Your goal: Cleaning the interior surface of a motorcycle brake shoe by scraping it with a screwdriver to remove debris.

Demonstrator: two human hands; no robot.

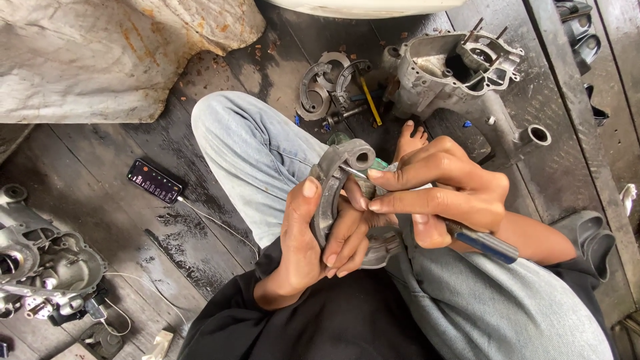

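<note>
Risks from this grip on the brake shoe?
1. The right hand drives the blue-handled tool toward the left hand fingers wrapped around the brake shoe; a slip might jab them.
2. The shoe is held in the air over the lap, unsupported, so it may twist or drop.
3. The bare foot lies beside loose metal parts on the floor.

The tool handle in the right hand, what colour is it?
Blue tool handle, seen in the head view.
</note>
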